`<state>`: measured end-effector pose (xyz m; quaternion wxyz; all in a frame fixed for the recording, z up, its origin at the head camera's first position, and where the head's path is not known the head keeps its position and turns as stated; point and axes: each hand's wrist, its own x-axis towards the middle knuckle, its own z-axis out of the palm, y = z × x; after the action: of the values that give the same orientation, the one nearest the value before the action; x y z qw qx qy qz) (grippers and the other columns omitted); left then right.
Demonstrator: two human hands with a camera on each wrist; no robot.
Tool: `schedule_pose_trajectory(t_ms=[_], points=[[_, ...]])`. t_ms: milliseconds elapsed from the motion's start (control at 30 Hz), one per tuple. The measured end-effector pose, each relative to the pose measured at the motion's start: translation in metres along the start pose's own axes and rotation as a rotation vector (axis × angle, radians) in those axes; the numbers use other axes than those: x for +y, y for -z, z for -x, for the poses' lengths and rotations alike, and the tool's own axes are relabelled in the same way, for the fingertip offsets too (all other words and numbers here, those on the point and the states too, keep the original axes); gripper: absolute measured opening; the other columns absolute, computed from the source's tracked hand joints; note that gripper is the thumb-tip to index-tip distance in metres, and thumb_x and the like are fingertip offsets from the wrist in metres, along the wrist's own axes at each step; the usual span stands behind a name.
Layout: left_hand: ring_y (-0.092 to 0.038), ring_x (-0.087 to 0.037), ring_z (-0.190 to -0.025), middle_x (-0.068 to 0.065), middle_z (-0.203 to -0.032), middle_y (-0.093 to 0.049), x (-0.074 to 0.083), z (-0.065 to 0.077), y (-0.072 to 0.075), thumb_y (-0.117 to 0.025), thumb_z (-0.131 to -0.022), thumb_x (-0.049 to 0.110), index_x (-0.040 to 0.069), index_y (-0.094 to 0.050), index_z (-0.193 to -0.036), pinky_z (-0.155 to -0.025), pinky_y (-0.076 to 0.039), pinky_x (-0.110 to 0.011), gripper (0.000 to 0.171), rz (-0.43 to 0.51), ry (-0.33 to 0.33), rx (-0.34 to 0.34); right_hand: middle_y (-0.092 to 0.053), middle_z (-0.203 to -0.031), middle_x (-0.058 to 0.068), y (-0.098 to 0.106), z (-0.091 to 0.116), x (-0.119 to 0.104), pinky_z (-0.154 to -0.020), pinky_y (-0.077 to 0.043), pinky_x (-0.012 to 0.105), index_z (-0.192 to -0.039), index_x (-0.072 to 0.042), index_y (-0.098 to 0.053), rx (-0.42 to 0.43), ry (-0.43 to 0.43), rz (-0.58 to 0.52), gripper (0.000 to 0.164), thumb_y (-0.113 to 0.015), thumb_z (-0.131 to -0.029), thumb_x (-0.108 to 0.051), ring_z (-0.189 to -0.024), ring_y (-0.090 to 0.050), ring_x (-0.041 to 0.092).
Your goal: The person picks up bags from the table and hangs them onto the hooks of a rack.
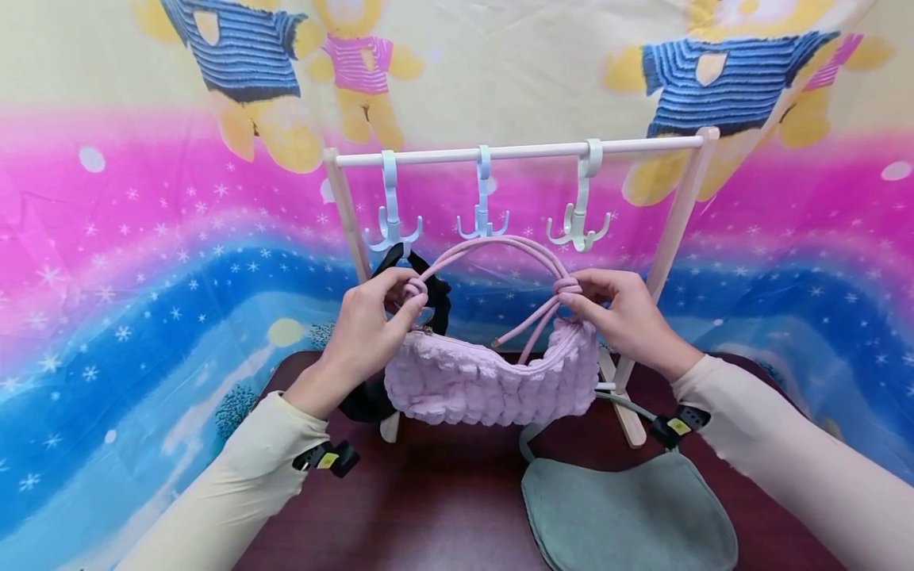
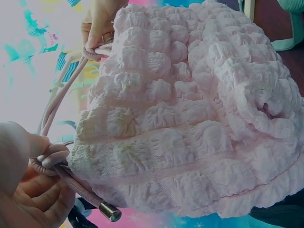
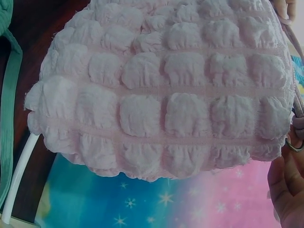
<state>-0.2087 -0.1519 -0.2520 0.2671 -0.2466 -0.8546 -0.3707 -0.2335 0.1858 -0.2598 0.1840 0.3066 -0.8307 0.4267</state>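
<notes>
Status: looks part-way, judging from how the bags sit. The puffy pink shoulder bag [image 1: 493, 381] is off the hooks, hanging between and below the hands. Left hand [image 1: 367, 321] pinches one knot of its cord handle [image 1: 503, 239]; right hand [image 1: 624, 313] pinches the other. Handle is arched up between them.

Looks done: a black bag [image 1: 439, 297] behind the left hand appears to hang from the left hook [image 1: 393, 230]; exact contact hard to make out. Left over: the middle hook [image 1: 483, 218], just past the arch, and the right hook [image 1: 578, 226], beyond the right hand, carry no bag that I can see. Can't tell if the arch touches the middle one. Grey-green bag [image 1: 628, 507] lies on the desk [image 1: 400, 492], nearer the wearer than the right hand.

View diffs: only the head view gets the whole wooden rack [image 1: 528, 150]. Left wrist adds a metal cord tip [image 2: 110, 211] beside the left hand, hidden from the head. Right wrist adds a metal ring [image 3: 295, 146] at the right hand's fingers, not clear from above.
</notes>
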Motion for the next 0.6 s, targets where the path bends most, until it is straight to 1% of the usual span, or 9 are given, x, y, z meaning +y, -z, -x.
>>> schedule_pose_trajectory(t_ms=[100, 400, 600], points=[[-0.065, -0.016, -0.082, -0.006, -0.095, -0.069, 0.0001, -0.0020, 0.0006, -0.065, -0.100, 0.017, 0.008, -0.066, -0.117, -0.077, -0.055, -0.035, 0.020, -0.001, 0.001, 0.007, -0.074, -0.103, 0.019, 0.0001, -0.0009, -0.0007, -0.075, -0.058, 0.018, -0.120, -0.002, -0.071, 0.000, 0.001, -0.009, 0.024, -0.065, -0.098, -0.009, -0.083, -0.072, 0.000], [-0.066, -0.016, -0.083, -0.006, -0.095, -0.069, 0.0000, -0.0042, 0.0044, -0.065, -0.099, 0.018, 0.007, -0.066, -0.118, -0.078, -0.055, -0.035, 0.021, 0.008, 0.006, 0.011, -0.074, -0.104, 0.019, -0.0008, -0.0048, -0.0031, -0.074, -0.058, 0.018, -0.121, -0.003, -0.071, 0.012, -0.007, -0.005, 0.024, -0.063, -0.100, -0.012, -0.082, -0.074, 0.003], [-0.066, -0.016, -0.083, -0.006, -0.094, -0.069, 0.0016, -0.0067, 0.0075, -0.067, -0.098, 0.018, 0.009, -0.067, -0.116, -0.078, -0.056, -0.034, 0.020, 0.009, 0.009, 0.021, -0.075, -0.102, 0.019, -0.0008, -0.0096, -0.0051, -0.072, -0.058, 0.018, -0.120, -0.003, -0.072, 0.031, -0.003, 0.011, 0.024, -0.064, -0.099, -0.012, -0.080, -0.072, 0.000]])
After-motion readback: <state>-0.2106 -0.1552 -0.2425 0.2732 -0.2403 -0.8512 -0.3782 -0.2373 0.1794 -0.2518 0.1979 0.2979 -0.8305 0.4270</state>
